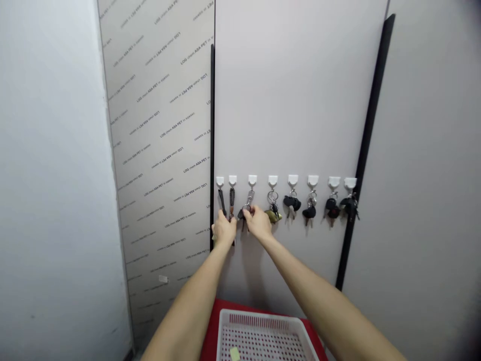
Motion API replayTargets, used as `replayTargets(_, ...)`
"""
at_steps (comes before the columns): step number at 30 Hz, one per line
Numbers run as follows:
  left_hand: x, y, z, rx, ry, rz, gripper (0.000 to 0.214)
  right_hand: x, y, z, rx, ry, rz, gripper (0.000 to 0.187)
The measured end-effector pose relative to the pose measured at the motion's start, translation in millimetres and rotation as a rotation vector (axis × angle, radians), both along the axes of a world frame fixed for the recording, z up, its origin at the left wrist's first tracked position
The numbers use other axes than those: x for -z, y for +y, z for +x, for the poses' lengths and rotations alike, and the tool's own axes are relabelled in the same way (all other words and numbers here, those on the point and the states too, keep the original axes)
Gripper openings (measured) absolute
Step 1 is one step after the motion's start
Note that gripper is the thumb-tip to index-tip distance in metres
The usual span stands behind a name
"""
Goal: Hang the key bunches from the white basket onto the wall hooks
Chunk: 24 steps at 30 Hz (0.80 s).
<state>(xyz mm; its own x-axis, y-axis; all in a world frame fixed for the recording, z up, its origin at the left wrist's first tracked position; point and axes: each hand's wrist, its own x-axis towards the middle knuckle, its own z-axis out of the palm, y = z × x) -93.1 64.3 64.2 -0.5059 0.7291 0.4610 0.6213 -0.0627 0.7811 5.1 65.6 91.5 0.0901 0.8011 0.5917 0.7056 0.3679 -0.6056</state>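
Observation:
My left hand (224, 229) is closed around the lower part of a dark strap keychain (222, 200) on the leftmost hook. Right beside it, a brown braided strap keychain (232, 199) hangs from the second hook, and my fingertips reach its lower end. What lies inside the left hand is mostly hidden. My right hand (259, 223) pinches the bunch of keys (246, 210) that hangs by a silvery clip from the third hook. To its right, a key bunch with an olive-green fob (273, 215) hangs from the fourth white hook (273, 181).
Several more bunches with black fobs (292, 202) hang along the row of white hooks to the right. Black strips (366, 145) edge the pale panel. Below, a white perforated basket (263, 317) with a yellow slip (235, 353) in it stands on a red surface (212, 326).

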Motion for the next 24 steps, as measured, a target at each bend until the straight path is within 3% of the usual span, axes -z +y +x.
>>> replayTargets(3,-20.8,2,-7,0.152,-0.13,0.108,0.012,-12.9,2,2,-0.09,0.107,0.102,0.024)
replayTargets(7,-68.3,-3,-13,0.374,-0.402,0.364,0.007,-52.8,3,4,-0.197,0.364,0.299,0.02)
replayTargets(10,-97.3,-16,-7,0.535,-0.498,0.442,0.003,-78.5,-5,4,-0.432,0.452,0.218,0.017)
replayTargets(12,-97.3,-29,0,0.672,-0.461,0.383,0.003,-77.9,-16,7,-0.58,0.375,0.106,0.016)
replayTargets(13,-89.1,-37,4,0.719,-0.43,0.331,0.002,-70.6,-22,11,-0.608,0.308,0.07,0.016)
replayTargets(15,-56.4,-51,13,0.755,-0.379,0.205,0.003,-42.7,-35,23,-0.604,0.175,0.018,0.016)
replayTargets(18,19.8,-69,26,0.766,-0.342,-0.032,0.01,22.3,-49,44,-0.616,0.073,-0.132,0.016)
replayTargets(21,91.6,-83,36,0.744,-0.147,-0.224,0.017,92.4,-58,64,-0.658,0.024,-0.297,0.015)
replayTargets(23,118.2,-90,38,0.759,0.02,-0.318,0.021,127.1,-62,76,-0.66,0.008,-0.344,0.015)
replayTargets(24,123.0,-92,38,0.776,0.108,-0.378,0.022,137.5,-62,81,-0.671,-0.01,-0.359,0.015)
